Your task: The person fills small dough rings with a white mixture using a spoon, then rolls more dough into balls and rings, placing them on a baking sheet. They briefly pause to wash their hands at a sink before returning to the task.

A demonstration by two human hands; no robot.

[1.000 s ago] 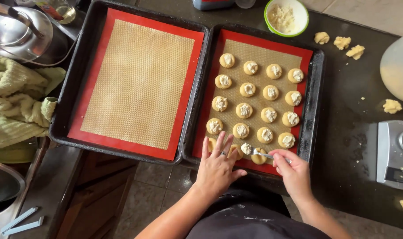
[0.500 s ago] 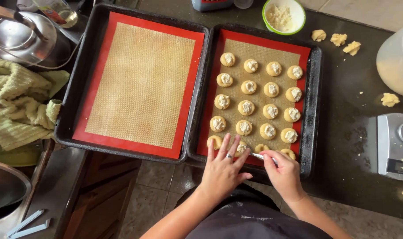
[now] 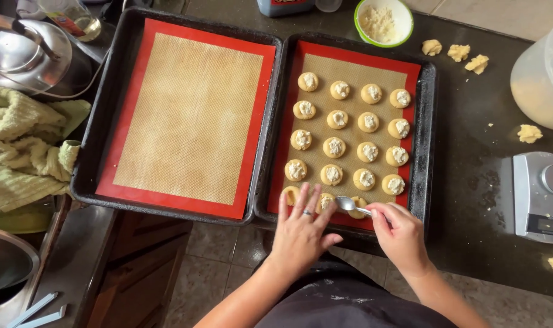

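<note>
2 trays (image 3: 425, 140), 16 filled cookies (image 3: 334, 147), right hand (image 3: 401, 234) grip around 1 spoon (image 3: 352, 206), left hand (image 3: 301, 228) flat, fingers spread.

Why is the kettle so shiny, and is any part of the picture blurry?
In the head view, daylight glints off the metal kettle and brightens the plastic tub at the right edge; the cookies and spoon in the right hand look sharp, with only soft shadows under the left hand.
</note>
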